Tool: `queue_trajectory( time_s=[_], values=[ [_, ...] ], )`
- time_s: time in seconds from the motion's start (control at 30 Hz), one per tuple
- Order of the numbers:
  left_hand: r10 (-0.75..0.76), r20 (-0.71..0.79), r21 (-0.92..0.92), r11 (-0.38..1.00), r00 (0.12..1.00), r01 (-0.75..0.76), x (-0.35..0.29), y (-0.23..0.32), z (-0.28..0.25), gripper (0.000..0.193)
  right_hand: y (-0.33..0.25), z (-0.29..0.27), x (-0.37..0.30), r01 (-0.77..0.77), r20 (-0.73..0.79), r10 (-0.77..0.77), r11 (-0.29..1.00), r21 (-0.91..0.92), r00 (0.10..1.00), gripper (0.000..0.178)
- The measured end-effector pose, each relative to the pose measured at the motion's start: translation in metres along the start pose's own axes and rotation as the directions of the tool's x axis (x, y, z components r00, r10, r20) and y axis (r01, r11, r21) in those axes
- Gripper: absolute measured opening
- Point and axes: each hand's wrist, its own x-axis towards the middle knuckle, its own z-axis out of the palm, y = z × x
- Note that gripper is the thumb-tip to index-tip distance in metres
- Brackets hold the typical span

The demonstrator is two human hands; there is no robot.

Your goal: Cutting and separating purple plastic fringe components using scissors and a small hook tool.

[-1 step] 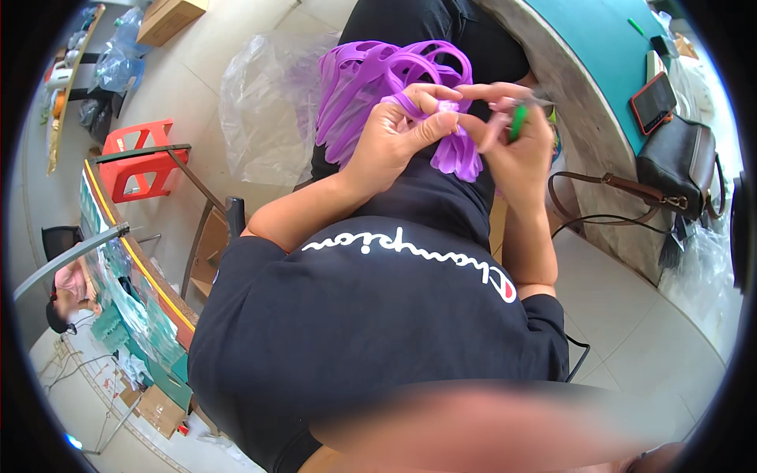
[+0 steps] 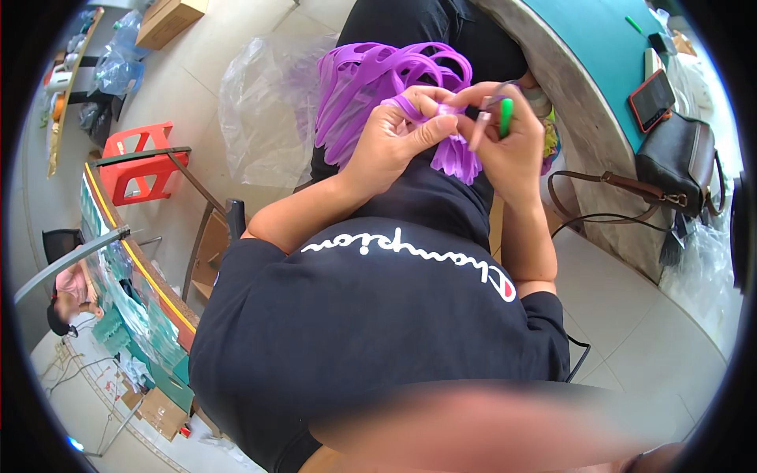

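A bunch of glossy purple looped straps lies over my lap, soft and rubbery-looking. My left hand is closed, pinching one purple piece between thumb and fingers, and the gathered purple ends hang just below the fingertips. My right hand is curled around a small green-handled tool, with its fingertips meeting the left hand's at the pinched piece. A dark part shows between the right fingers; the tool's working end is too blurred to make out.
A clear plastic bag lies on the floor at left, near a red stool. To the right are a green-topped table, a phone and a black handbag. A person sits at the far left.
My right hand has shifted slightly, and the green handle has turned more upright and moved a little left. My left hand keeps its pinch in the same place.
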Motion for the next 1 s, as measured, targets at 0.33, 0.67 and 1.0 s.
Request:
queue_trajectory(
  time_s=[0.33, 0.67, 1.0],
  values=[
    [0.231, -0.138, 0.612, 0.784, 0.963, -0.100, 0.013, 0.029, -0.031, 0.030, -0.019, -0.111, 0.014, -0.031, -0.331, -0.102, 0.926, -0.376, 0.938, 0.014],
    [-0.381, 0.083, 0.958, 0.285, 0.921, 0.031, -0.010, 0.091, -0.054, 0.027, -0.022, -0.182, 0.071, -0.263, -0.305, -0.025, 0.446, -0.855, 0.952, 0.036],
    [-0.445, -0.333, 0.903, 0.105, 0.831, 0.417, 0.005, 0.031, -0.165, 0.080, 0.050, -0.203, 0.168, -0.303, -0.323, -0.101, 0.174, -0.937, 0.941, 0.048]
  ],
)
